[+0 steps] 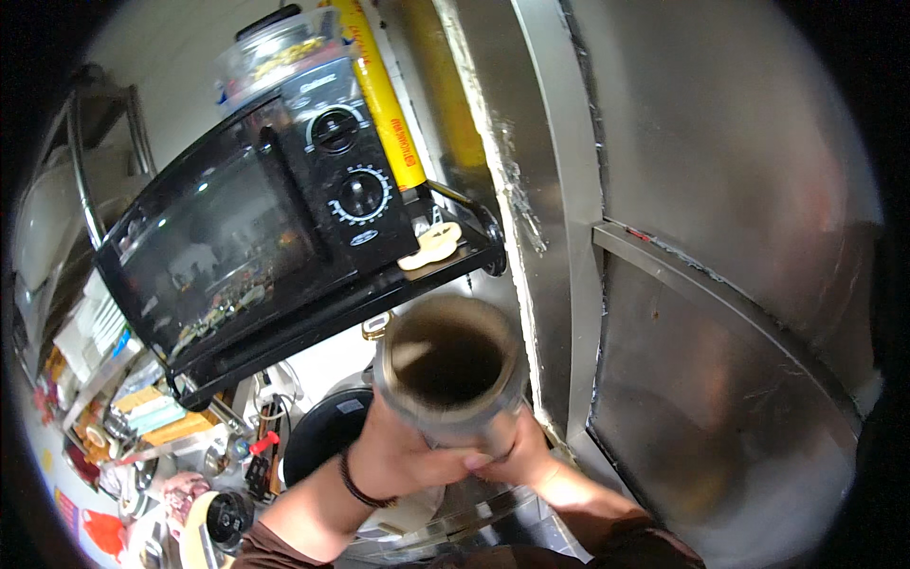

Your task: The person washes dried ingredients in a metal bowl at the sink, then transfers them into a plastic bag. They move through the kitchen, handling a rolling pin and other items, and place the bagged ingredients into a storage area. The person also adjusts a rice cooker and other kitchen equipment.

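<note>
A grey cylindrical container [455,419] is held upright before me, its open mouth tilted towards my view. The inside looks dark, with a pale bright patch on its left wall; I cannot tell whether it holds anything. My left hand [398,455], with a dark braided band at the wrist, wraps the container's left side. From the right, my right hand [526,448] grips the lower part, and the two hands meet beneath its front. Just beyond the container is the edge of a black rack [341,299] that bears a black microwave oven [313,249] with two dials.
On the microwave stands a clear plastic tub [284,57] beside a long yellow wrap box [384,114]. A cream-coloured flat piece [434,245] lies on the rack. Stainless steel panels [711,320] rise at the right. Below left are a black round vessel [327,427] and a cluttered counter [163,448].
</note>
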{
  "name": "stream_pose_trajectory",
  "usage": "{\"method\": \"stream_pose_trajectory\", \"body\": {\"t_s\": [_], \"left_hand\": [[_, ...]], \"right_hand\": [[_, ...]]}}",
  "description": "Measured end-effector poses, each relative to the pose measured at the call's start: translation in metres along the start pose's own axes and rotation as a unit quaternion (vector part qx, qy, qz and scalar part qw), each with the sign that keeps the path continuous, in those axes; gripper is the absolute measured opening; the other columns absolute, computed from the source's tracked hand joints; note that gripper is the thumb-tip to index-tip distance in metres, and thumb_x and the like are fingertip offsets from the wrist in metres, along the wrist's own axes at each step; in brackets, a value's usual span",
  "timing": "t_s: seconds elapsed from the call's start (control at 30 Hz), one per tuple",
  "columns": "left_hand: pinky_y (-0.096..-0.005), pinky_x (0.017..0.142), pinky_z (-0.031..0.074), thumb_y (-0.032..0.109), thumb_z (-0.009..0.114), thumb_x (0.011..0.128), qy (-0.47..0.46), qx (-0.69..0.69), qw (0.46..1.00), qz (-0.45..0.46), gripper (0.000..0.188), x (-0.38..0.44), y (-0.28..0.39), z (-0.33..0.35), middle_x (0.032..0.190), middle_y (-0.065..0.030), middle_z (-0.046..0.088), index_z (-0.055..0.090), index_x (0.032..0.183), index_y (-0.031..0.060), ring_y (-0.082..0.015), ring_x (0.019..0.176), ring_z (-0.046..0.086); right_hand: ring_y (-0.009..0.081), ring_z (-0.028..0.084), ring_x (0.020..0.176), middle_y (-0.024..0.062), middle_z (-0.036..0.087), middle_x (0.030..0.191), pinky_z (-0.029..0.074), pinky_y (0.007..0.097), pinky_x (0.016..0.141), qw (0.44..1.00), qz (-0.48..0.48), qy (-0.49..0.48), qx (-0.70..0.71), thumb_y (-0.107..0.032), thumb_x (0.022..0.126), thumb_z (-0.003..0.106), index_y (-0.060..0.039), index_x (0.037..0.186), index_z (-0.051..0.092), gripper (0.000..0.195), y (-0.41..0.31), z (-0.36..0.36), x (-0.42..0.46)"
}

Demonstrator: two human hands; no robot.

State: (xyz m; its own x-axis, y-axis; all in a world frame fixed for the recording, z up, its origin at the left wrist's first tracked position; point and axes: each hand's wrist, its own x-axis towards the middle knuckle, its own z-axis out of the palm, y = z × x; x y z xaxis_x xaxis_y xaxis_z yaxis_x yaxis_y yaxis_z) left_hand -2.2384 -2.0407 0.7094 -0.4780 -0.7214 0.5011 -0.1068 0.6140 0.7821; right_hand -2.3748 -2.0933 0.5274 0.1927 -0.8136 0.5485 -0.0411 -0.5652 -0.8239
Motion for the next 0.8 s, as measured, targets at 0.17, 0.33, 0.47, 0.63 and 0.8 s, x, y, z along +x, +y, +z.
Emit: {"method": "stream_pose_trajectory", "body": {"t_s": [0.17,0.33,0.47,0.63,0.8], "left_hand": [[-0.0427,0.097,0.018,0.034,0.074,0.059,0.09,-0.078,0.985,0.125,0.111,-0.011,0.028,-0.021,0.138,-0.0158,0.009,-0.005,0.134,0.0114,-0.0292,0.123,0.022],[-0.0326,0.09,0.033,-0.001,0.06,0.069,0.113,-0.078,0.988,0.063,0.074,-0.067,0.013,-0.049,0.134,-0.006,0.023,0.02,0.131,0.0083,-0.0207,0.116,0.035],[-0.0313,0.089,0.036,-0.001,0.059,0.07,0.145,-0.089,0.985,0.016,0.06,-0.094,0.013,-0.054,0.127,-0.0069,0.033,0.033,0.124,0.0065,-0.0189,0.112,0.038],[-0.0298,0.086,0.038,-0.001,0.057,0.07,0.147,-0.008,0.989,-0.03,0.045,-0.115,0.0,-0.064,0.122,-0.0118,0.038,0.043,0.113,0.0045,-0.0195,0.111,0.041],[-0.0295,0.085,0.039,-0.007,0.057,0.066,0.132,0.097,0.98,-0.11,0.044,-0.117,0.003,-0.071,0.119,-0.0131,0.04,0.046,0.107,0.0028,-0.0203,0.109,0.042]], "right_hand": [[0.0222,0.052,0.092,0.013,0.049,0.103,0.044,0.0369,0.079,0.964,-0.249,0.087,-0.017,-0.028,0.052,0.079,0.0005,0.117,0.029,0.087,-0.116,-0.053,0.063],[0.0201,0.056,0.087,0.0147,0.054,0.093,0.048,0.0372,0.073,0.968,-0.219,0.123,0.021,-0.038,0.054,0.076,0.0019,0.11,0.036,0.079,-0.231,-0.082,0.124],[0.02,0.055,0.08,0.015,0.053,0.087,0.046,0.0331,0.069,0.966,-0.187,0.106,-0.141,-0.042,0.055,0.073,0.0037,0.1,0.041,0.072,-0.291,-0.106,0.184],[0.0283,0.057,0.078,0.0204,0.057,0.085,0.045,0.0341,0.072,0.886,-0.307,0.309,-0.161,-0.031,0.056,0.071,0.0098,0.09,0.048,0.057,-0.32,-0.083,0.231],[0.0334,0.054,0.09,0.0251,0.053,0.095,0.043,0.0362,0.079,0.913,-0.262,0.287,-0.124,-0.029,0.056,0.07,0.0077,0.099,0.04,0.064,-0.312,-0.067,0.264]]}}
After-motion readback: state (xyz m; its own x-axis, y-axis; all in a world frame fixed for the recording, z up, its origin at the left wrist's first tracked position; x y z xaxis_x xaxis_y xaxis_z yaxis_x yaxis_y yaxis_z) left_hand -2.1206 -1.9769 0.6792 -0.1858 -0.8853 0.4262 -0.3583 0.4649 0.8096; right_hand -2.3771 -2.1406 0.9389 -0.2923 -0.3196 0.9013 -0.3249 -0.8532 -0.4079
